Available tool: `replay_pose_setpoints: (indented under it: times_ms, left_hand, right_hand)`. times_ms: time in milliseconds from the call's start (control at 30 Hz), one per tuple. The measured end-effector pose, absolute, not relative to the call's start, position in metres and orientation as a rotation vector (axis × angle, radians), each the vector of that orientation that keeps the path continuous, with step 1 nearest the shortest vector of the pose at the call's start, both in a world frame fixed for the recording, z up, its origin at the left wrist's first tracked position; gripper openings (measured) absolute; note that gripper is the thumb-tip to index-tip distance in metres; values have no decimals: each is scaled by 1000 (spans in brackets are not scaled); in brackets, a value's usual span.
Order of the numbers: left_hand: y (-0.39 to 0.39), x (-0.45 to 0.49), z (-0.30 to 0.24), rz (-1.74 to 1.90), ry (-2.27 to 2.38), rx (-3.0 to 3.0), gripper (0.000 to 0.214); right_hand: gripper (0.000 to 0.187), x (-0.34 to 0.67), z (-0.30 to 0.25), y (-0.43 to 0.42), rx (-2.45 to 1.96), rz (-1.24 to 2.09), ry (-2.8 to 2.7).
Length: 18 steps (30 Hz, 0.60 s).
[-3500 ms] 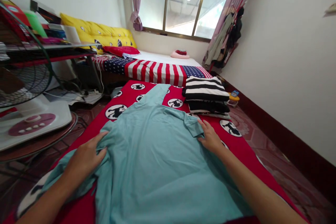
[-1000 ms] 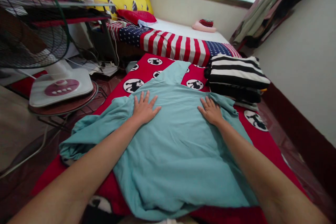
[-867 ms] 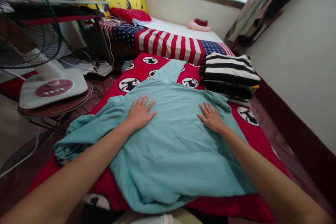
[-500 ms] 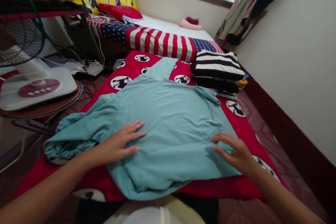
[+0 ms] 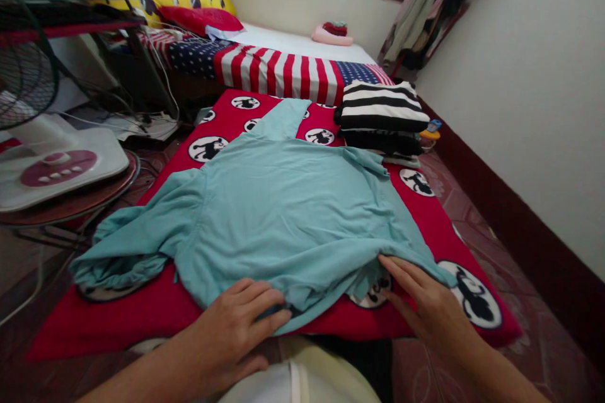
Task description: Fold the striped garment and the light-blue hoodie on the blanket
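Observation:
A pale teal long-sleeved top lies spread over a red bed cover printed with white circles and black figures. One sleeve with a gathered cuff sticks out to the left; another narrow part points away at the far end. My left hand is at the near hem, fingers curled over the cloth. At the right of the hem, my right hand has its fingers stretched, tips against the raised edge of the cloth, thumb apart below. The hem is rumpled between both hands, and some cloth there is hidden.
Folded clothes, striped black and white on top, are stacked at the far right of the cover. A fan base stands on a round stool at the left. Behind is a bed with a flag-patterned sheet. A wall runs along the right.
My left hand has moved from flat on the top down to its near hem, fingers now curled. My right hand has moved lower, and the hem there is raised and bunched, baring the cover.

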<state>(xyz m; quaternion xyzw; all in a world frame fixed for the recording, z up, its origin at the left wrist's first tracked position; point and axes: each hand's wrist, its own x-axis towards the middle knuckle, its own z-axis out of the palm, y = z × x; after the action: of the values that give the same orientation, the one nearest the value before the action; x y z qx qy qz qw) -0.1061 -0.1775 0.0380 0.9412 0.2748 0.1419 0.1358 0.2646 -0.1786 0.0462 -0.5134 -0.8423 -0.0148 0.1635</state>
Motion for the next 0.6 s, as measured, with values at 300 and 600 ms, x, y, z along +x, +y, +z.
replay_pose_setpoints:
  times_ms: [300,600]
  left_hand:
    - [-165,-95,27,602,887,2451,25]
    - [-163,-117,78,292,782,2063,19]
  right_hand:
    - [18,261,11,-148,-1470,-91,-2283]
    - [11,252,117,-154,-1656,944,-2508]
